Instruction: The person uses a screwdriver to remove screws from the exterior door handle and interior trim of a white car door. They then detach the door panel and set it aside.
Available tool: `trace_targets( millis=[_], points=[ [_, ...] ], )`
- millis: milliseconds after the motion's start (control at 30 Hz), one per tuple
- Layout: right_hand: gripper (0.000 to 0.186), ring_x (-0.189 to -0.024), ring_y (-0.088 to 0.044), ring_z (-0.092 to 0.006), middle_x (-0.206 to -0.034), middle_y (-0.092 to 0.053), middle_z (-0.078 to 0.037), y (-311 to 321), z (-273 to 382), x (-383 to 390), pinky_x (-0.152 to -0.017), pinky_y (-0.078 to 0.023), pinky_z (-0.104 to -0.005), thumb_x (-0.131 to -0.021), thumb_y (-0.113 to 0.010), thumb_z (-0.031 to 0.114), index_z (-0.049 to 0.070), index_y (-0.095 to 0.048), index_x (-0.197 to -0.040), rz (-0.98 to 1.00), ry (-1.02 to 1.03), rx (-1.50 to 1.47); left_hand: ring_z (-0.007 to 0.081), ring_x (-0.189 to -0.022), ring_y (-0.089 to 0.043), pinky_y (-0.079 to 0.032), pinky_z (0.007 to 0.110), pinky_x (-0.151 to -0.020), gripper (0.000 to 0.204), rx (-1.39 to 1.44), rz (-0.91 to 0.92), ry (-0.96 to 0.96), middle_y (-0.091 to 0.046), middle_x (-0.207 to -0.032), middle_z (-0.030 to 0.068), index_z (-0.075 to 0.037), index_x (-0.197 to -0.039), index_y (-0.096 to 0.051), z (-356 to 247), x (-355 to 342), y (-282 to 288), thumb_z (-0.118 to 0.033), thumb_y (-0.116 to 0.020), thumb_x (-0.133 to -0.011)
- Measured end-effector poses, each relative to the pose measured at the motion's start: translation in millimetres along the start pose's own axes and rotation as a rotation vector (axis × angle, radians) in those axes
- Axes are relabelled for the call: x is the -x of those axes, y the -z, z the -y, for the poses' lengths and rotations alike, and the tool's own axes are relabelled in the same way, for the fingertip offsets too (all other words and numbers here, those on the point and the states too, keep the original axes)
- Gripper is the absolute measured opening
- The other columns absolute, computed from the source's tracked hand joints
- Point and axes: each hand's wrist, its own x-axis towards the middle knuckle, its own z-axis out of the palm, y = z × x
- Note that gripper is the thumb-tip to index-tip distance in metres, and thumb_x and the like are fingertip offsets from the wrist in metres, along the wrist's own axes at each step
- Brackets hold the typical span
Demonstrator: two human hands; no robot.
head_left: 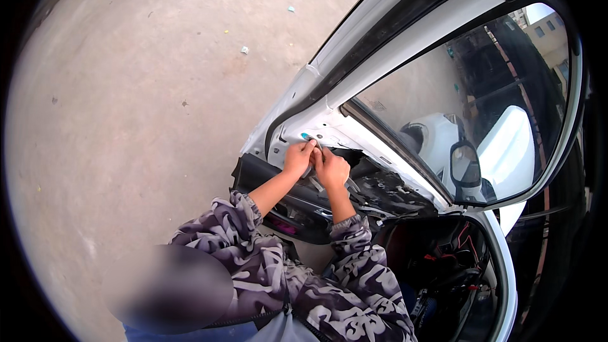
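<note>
Both my hands meet at the inner face of a white car door (332,120), close to its rear edge. My left hand (297,158) is closed, thumb and fingers pinched together. Right beside it, my right hand (333,170) is closed too, its fingers curled against the left ones. What they grip between them is hidden by the fingers. A small teal piece (305,136) sits on the white metal just beyond my left fingertips. Below my hands, a black door trim panel (253,174) hangs apart from the door frame.
The door window (411,95) rises to the right, with a white side mirror (465,163) near its far end. Dark inner lining (396,190) shows in the door. The car's dark interior (437,259) lies at lower right. Concrete ground (139,88) spreads left, with small litter.
</note>
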Motion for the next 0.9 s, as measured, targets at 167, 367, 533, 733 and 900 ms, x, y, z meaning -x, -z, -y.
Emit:
trace_targets(
  millis=[167, 367, 533, 733, 900],
  points=[
    [0.038, -0.072, -0.061, -0.0402, -0.071, -0.062, -0.020, -10.7, 21.8, 24.3, -0.064, -0.047, -0.0469, -0.089, -0.045, 0.040, 0.006, -0.062, -0.083, 0.138, -0.288, -0.282, 0.0101, -0.071, -0.056, -0.046, 0.024, -0.060, 0.030, 0.101, 0.166, 0.095, -0.058, -0.078, 0.0022, -0.003, -0.087, -0.060, 1.6, 10.2, 18.9, -0.030, -0.048, -0.094],
    [0.037, -0.055, -0.055, -0.0189, -0.059, -0.057, -0.008, -65.8, 13.4, 48.6, -0.050, -0.041, -0.0304, -0.091, -0.048, 0.033, 0.002, -0.057, -0.073, 0.199, -0.557, -1.057, 0.0099, -0.076, -0.054, -0.045, 0.024, -0.069, 0.029, -0.035, 0.233, 0.111, -0.057, -0.081, 0.0021, -0.002, -0.091, -0.058, 11.3, 25.0, 40.4, -0.028, -0.046, -0.094],
    [0.031, -0.040, -0.035, -0.0068, -0.053, -0.040, 0.003, -63.7, 54.5, 42.3, -0.036, -0.025, -0.0227, -0.092, -0.051, 0.031, 0.009, -0.050, -0.070, 0.193, -0.784, -1.677, 0.0098, -0.085, -0.054, -0.047, 0.024, -0.071, 0.035, -0.205, 0.289, 0.259, -0.055, -0.096, 0.0038, -0.002, -0.110, -0.052, 3.1, 68.0, 72.3, -0.032, -0.044, -0.094],
    [0.037, -0.046, -0.041, -0.0140, -0.053, -0.040, -0.001, -86.4, 88.1, 37.7, -0.045, -0.034, -0.0268, -0.093, -0.046, 0.040, 0.008, -0.045, -0.074, 0.278, -0.786, -2.149, 0.0089, -0.066, -0.053, -0.043, 0.022, -0.058, 0.028, -0.462, 0.335, 0.219, -0.055, -0.077, 0.0010, -0.003, -0.103, -0.051, 8.5, 82.9, 130.3, -0.028, -0.042, -0.096],
    [0.041, -0.048, -0.043, -0.0175, -0.053, -0.041, -0.003, -98.0, 113.3, 33.0, -0.048, -0.036, -0.0296, -0.094, -0.041, 0.044, 0.007, -0.046, -0.075, 0.142, -0.804, -2.344, 0.0069, -0.051, -0.040, -0.034, 0.022, -0.047, 0.024, -0.572, 0.300, 0.168, -0.042, -0.059, -0.0022, -0.004, -0.085, -0.050, -5.8, 69.3, 160.2, -0.022, -0.039, -0.097]
  ],
)
